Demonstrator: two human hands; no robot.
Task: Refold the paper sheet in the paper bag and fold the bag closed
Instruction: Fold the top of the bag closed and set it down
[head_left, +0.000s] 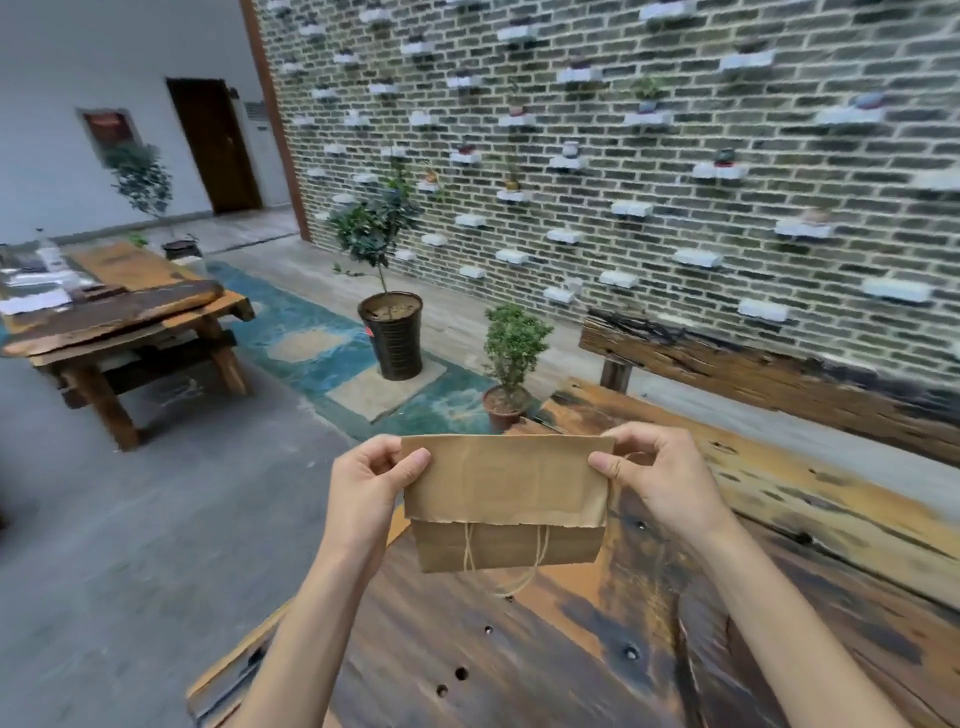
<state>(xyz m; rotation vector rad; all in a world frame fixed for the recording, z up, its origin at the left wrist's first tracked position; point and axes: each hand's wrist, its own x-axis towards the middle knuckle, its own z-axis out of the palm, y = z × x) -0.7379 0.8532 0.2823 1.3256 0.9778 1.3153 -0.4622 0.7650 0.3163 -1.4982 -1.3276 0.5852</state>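
Note:
A brown paper bag (506, 493) is held up in the air above the wooden table (519, 649). Its top part is folded down over the front, and the jagged edge of that flap lies across the middle. Twine handles (511, 564) hang out from under the flap. My left hand (371, 486) pinches the bag's upper left corner, thumb on the front. My right hand (657, 480) pinches the upper right corner the same way. No paper sheet shows; whatever is inside the bag is hidden.
The dark, worn wooden table has several holes and a raised beam (779, 374) along its far side. Two potted plants (389, 332) (511, 364) stand on the floor beyond it. Another wooden table (119, 312) with items stands at the left. A brick wall fills the back.

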